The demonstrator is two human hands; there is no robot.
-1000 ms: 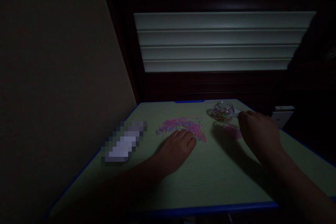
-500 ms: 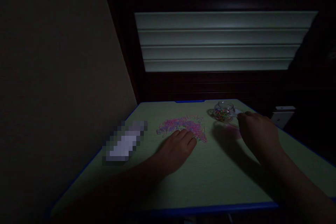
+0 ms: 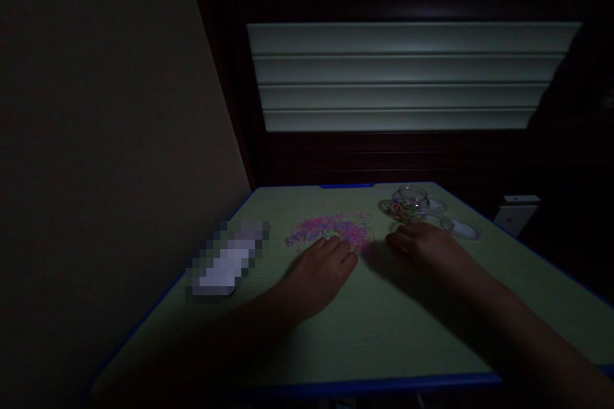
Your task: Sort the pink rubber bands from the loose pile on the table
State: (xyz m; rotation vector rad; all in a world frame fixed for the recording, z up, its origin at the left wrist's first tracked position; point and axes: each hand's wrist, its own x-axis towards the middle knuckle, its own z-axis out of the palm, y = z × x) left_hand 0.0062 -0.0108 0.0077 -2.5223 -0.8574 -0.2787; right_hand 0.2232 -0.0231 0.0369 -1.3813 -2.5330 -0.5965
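A loose pile of small pink and purple bands (image 3: pixel 330 227), probably rubber bands, lies on the pale green table (image 3: pixel 307 358). My left hand (image 3: pixel 329 268) rests at the pile's near edge with its fingers curled closed; what they grip, if anything, is hidden. To the right of the pile, my right hand (image 3: pixel 425 246) hovers low over the table, fingers pinched together, and its fingertips hide whatever may be in them. Just behind it stands a clear round jar (image 3: pixel 409 199) holding multicoloured bands.
A clear round lid or dish (image 3: pixel 464 229) lies right of my right hand. At the table's left side is a blurred-out pale oblong (image 3: pixel 230 262). A wall borders the left, and a slatted panel (image 3: pixel 403 77) stands behind. White boxes (image 3: pixel 515 217) are beyond the right edge.
My right hand has moved left and slightly down, away from the clear round pieces beside the jar and towards the pile. My left hand has stayed nearly still.
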